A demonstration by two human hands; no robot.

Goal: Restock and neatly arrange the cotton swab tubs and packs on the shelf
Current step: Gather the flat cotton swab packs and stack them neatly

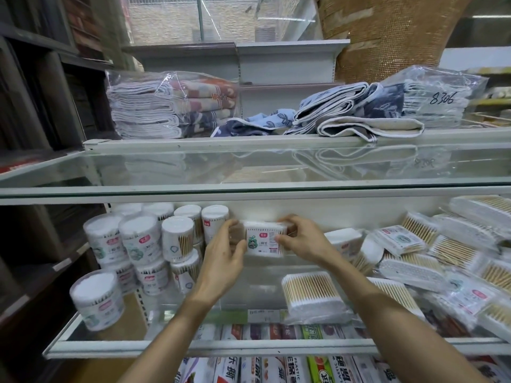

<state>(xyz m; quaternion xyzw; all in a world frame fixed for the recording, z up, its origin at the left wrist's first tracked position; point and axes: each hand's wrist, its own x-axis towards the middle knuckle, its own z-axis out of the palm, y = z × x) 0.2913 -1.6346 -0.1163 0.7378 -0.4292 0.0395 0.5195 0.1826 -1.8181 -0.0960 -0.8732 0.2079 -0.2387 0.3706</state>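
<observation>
Both hands hold one rectangular cotton swab pack (265, 239) upright at the back middle of the glass shelf (193, 346). My left hand (224, 252) grips its left side and my right hand (301, 239) grips its right side and top. Round cotton swab tubs (141, 239) stand stacked in two layers on the left, right beside the held pack. One more tub (96, 298) stands alone at the front left. Flat swab packs (442, 255) lie in a loose, slanted heap on the right. A single pack (313, 297) lies flat near the front middle.
A glass shelf (249, 189) runs just above my hands. Folded towels (354, 111) and bagged towels (171, 106) sit on the top shelf. Plastic-wrap rolls (276, 369) fill the shelf below. Dark shelving (33, 134) stands to the left.
</observation>
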